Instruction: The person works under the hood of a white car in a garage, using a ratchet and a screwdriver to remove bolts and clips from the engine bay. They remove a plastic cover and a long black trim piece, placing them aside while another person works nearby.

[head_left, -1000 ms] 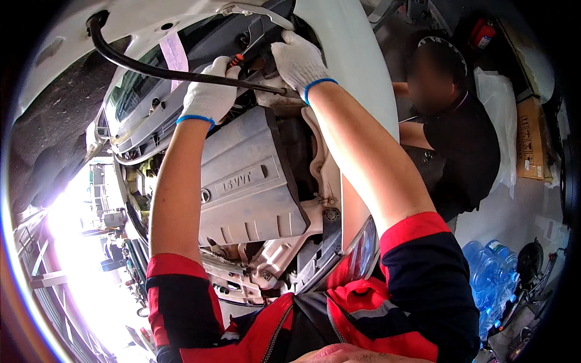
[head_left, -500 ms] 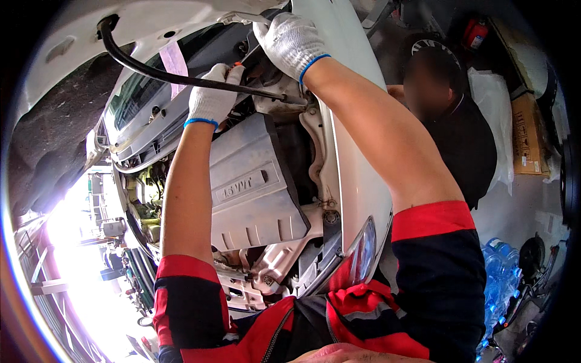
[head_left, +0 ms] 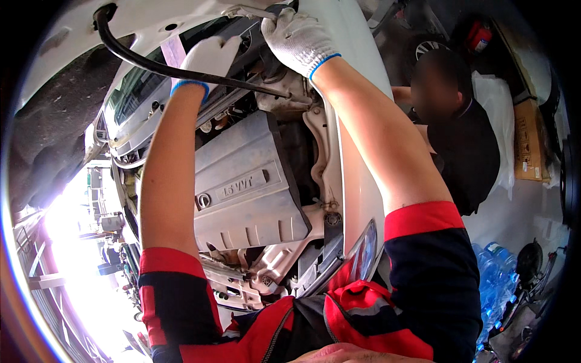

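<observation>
My left hand (head_left: pixel 209 55), in a white knit glove with a blue cuff, is raised near the windshield base behind the black hood prop rod (head_left: pixel 181 78). Its thumb stands apart from the outstretched fingers, and I see nothing in it. My right hand (head_left: pixel 298 41), gloved the same way, is closed at the end of the pale metal hood hinge (head_left: pixel 247 11), by the fender's rear corner. What its fingers hold is hidden. Below both hands lies the grey plastic engine cover (head_left: pixel 242 187) in the open engine bay.
The raised hood (head_left: pixel 66 36) hangs over the left and top. Along the right runs the white fender (head_left: pixel 357 121). A person in dark clothes (head_left: pixel 463 151) crouches beside it. Further right are a cardboard box (head_left: pixel 528 142), a red fire extinguisher (head_left: pixel 478 36) and blue-tinted bottles (head_left: pixel 496 272).
My left hand has moved left and up, away from an orange-red piece at its fingertips, and its fingers have straightened. My right hand has shifted slightly right, staying by the hinge.
</observation>
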A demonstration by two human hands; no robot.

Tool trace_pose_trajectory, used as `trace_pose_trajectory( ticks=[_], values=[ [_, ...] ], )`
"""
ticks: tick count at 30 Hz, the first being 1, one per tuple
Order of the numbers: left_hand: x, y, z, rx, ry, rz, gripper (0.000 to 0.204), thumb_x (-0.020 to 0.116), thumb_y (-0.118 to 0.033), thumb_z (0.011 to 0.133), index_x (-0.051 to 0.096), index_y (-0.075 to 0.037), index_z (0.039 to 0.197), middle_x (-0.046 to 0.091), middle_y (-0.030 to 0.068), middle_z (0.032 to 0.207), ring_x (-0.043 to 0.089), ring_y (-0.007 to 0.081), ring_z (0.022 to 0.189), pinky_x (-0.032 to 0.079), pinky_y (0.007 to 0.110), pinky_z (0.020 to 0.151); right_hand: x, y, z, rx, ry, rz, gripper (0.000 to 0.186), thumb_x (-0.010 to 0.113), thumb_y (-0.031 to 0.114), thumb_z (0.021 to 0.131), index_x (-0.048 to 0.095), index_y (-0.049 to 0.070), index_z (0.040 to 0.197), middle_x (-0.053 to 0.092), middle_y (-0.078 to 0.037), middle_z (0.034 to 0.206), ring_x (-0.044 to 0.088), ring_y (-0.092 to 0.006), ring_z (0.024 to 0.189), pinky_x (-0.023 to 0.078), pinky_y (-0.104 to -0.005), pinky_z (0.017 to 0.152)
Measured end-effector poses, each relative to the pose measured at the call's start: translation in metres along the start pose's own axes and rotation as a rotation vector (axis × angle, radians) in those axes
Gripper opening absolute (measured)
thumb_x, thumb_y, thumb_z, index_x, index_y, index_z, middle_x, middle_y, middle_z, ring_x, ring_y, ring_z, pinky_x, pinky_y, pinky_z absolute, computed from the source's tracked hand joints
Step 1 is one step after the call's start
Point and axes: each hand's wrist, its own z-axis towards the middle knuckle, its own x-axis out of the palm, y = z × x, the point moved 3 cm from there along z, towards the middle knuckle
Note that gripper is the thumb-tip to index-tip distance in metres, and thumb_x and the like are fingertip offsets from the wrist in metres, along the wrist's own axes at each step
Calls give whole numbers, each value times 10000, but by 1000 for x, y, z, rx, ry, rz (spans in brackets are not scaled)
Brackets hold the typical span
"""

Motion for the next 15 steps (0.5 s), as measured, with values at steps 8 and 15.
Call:
trace_pose_trajectory(
  ticks=[8,15],
  values=[
    [-8,-23,22,135,7,242,622,423,-519,991,703,11,1156,677,309,1122,639,466,1099,487,502,998,-1,0,-2,18,154,-52,388,636,170,854,596,30,1213,659,-221,906,700,-303,744,552,-394,531],
    [-7,-26,18,145,-94,273,599,414,-507,995,729,-3,1072,697,285,1041,671,461,1009,523,518,924,-5,3,0,14,154,-24,371,643,158,845,603,20,1188,639,-198,858,689,-293,720,544,-387,512]
  ],
)
